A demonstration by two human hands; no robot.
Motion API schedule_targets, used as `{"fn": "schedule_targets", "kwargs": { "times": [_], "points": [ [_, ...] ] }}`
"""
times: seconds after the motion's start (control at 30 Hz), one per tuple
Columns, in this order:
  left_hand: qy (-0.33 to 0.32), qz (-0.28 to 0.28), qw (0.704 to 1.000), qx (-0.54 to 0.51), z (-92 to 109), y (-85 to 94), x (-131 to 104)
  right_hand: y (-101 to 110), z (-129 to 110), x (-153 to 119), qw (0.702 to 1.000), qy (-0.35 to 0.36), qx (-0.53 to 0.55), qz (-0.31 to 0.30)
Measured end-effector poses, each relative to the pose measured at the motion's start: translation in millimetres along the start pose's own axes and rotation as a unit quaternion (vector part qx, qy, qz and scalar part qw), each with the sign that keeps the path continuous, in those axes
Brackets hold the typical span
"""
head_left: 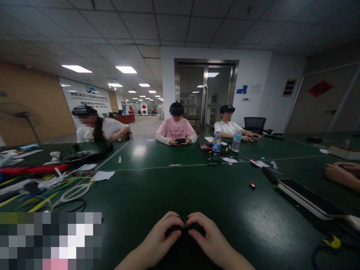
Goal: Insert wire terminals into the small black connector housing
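My left hand (162,235) and my right hand (207,234) meet low in the middle of the head view, over the near part of the green table (135,210). Between them is a small dark object (184,226), gripped from both sides with curled fingers and thumbs. Most of it is covered by the fingers, so its kind cannot be made out. The two thumbs point towards each other on its near side, slightly apart.
Tangled cables (74,192) and papers lie left, near a small wrench (119,160). Water bottles (216,141) stand across the table. A phone-like slab (306,197) and small red item (252,185) lie right. Three people sit opposite; another person's hands (341,174) rest at right.
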State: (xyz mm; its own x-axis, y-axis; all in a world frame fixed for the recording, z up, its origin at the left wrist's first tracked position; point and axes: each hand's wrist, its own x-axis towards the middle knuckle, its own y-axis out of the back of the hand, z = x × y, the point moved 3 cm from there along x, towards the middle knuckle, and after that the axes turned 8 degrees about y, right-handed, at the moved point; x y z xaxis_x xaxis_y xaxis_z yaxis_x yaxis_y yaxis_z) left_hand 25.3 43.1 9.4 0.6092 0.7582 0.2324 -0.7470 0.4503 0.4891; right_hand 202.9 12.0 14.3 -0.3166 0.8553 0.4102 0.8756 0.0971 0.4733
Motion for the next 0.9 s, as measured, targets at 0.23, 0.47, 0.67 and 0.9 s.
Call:
{"fn": "schedule_targets", "kwargs": {
  "times": [0.23, 0.47, 0.67, 0.9],
  "points": [
    [-0.003, -0.006, 1.000, -0.011, 0.0, -0.7, 0.0, -1.7, 3.9, -0.1, 1.000, 0.003, 0.007, 0.007],
    [0.009, -0.015, 1.000, 0.002, 0.4, 0.5, 0.2, -1.7, 3.2, -0.1, 1.000, -0.005, 0.005, 0.009],
    [0.003, -0.013, 1.000, 0.004, 0.2, 0.6, -0.8, -1.1, 5.2, 0.4, 1.000, -0.002, 0.003, 0.009],
    [0.023, -0.025, 0.999, 0.010, 1.2, 1.0, -1.0, -2.4, 6.3, 0.4, 1.000, 0.003, 0.013, 0.005]
  ]
}}
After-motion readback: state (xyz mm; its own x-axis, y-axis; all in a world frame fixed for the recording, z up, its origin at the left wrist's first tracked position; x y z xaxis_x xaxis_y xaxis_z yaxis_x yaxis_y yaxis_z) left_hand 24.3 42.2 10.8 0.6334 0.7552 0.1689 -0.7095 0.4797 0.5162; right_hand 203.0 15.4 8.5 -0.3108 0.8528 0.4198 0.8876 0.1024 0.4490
